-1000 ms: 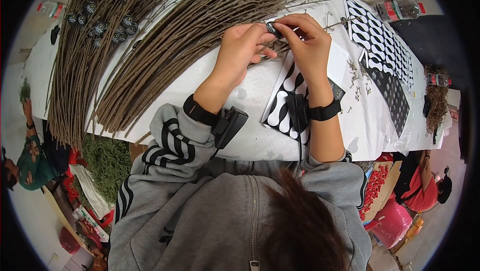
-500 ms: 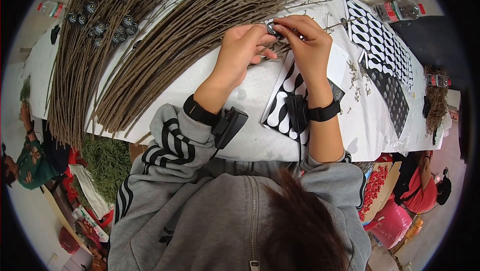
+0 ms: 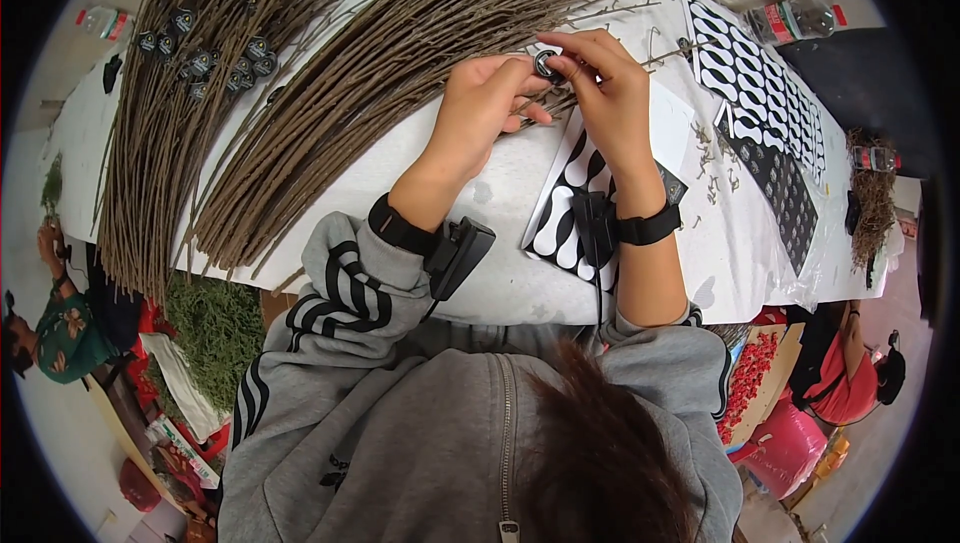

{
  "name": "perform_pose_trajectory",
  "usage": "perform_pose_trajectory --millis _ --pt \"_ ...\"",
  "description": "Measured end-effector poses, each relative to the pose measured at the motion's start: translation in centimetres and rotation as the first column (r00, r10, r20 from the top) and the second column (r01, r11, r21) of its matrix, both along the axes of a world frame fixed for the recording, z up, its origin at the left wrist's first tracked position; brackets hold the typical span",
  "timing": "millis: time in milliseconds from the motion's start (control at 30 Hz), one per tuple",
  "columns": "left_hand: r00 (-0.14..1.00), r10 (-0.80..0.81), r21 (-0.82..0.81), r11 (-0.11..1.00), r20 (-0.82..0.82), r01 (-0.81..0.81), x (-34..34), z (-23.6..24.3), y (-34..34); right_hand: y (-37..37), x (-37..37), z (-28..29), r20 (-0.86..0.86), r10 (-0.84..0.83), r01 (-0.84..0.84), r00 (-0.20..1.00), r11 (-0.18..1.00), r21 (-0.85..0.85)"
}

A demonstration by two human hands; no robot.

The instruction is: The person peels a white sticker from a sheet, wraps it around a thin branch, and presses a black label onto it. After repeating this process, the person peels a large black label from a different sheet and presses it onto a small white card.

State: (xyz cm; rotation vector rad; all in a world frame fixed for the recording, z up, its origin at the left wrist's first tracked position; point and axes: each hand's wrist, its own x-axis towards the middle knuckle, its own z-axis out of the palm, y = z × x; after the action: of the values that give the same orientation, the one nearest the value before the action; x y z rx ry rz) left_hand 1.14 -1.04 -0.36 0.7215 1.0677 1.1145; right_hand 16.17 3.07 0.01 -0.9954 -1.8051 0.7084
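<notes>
- My right hand (image 3: 614, 93) pinches a round black label (image 3: 546, 65) between thumb and fingertips.
- My left hand (image 3: 480, 108) meets it, fingers curled; I cannot tell what they grip.
- Brown twigs (image 3: 400, 63) lie just beyond on the white surface (image 3: 380, 168).

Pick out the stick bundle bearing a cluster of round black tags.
The left bundle, farther from the left hand: round black tags cluster on it, while the right bundle shows no such cluster.
</notes>
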Motion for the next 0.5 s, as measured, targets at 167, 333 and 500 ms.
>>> perform_pose_trajectory --millis 167,333,500 --pt "1.000 -0.029 0.016 0.999 0.010 0.029 -0.01 -0.37 0.16 0.06 0.09 -0.08 0.011 0.005 -0.005 1.000 1.000 0.017" --pt "0.999 -0.019 0.028 0.999 0.046 0.018 -0.05 -0.31 0.25 0.04 0.30 0.04 0.012 -0.006 0.006 1.000 1.000 0.011" --pt "1.000 -0.002 0.140 0.990 -0.007 0.003 -0.17 0.28 0.12 0.34 0.55 -0.32 -0.044 0.025 -0.025 0.999 1.000 -0.006"
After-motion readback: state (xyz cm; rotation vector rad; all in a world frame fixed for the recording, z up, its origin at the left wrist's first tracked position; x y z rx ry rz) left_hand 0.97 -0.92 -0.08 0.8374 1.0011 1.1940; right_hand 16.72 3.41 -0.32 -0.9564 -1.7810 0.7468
